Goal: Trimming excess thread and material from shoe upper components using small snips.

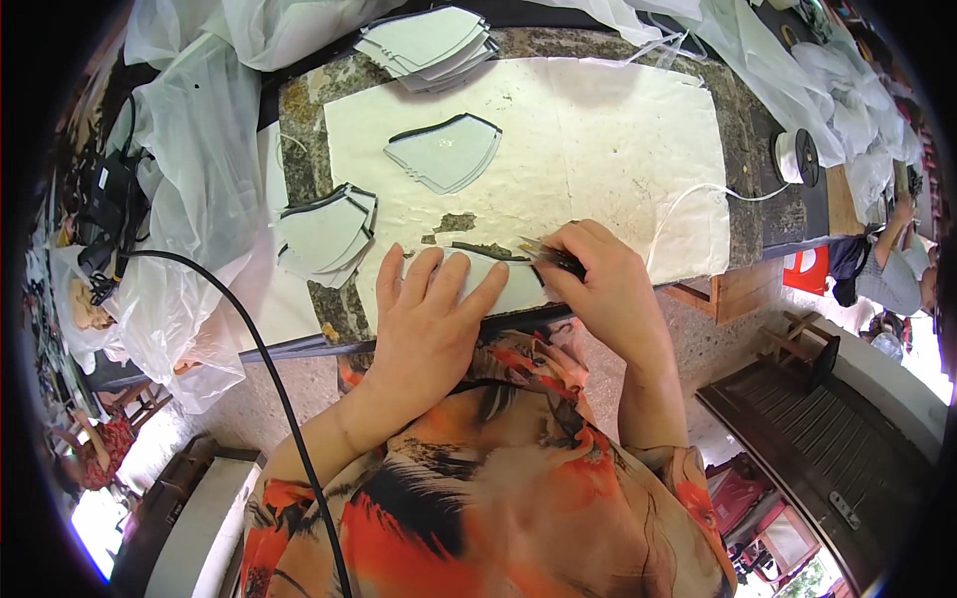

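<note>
Under my left hand (427, 321), a pale grey shaped piece (513, 291) with a black-trimmed edge lies at the near edge of the work surface. My left hand is open, its fingers spread flat over the piece. My right hand (610, 287) is closed around a small dark-handled tool (564, 261) with a pointed metal tip; its exact kind is partly hidden by the fingers. The tip meets the black trim near the piece's right corner. Another similar piece (444, 152) rests farther off, on the white sheet (618, 149).
Fanned stacks of like pieces lie at the left (327, 237) and far edge (424, 45). A spool (796, 157) of white cord stands at right, its cord (688, 191) trailing onto the sheet. Plastic bags (204, 130) crowd the left. A black cable (267, 357) crosses before my left forearm.
</note>
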{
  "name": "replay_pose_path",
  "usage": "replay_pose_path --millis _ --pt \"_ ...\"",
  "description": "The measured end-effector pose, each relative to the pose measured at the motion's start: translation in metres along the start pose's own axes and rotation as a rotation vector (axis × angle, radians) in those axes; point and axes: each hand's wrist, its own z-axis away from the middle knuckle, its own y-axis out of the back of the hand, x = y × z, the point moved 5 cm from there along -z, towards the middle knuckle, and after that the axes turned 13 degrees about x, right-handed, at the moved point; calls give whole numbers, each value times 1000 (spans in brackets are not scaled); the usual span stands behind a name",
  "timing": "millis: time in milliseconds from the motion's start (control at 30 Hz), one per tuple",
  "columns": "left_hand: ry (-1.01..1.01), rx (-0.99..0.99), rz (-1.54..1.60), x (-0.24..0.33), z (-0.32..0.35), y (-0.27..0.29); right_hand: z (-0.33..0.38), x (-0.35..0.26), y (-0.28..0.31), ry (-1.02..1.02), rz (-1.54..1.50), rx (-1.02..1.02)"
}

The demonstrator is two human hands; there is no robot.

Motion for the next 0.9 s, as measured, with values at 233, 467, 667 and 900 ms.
replay_pose_path --millis 233,467,667,900 --pt "-13 -10 -61 3 -2 1 1 3 3 3 41 8" --pt "-23 -33 -89 9 -13 -1 2 6 0 -10 78 44" --pt "-51 -39 -108 11 -16 -2 1 4 -2 -12 94 75" --pt "31 82 -13 -7 -5 8 3 3 -6 -28 172 130"
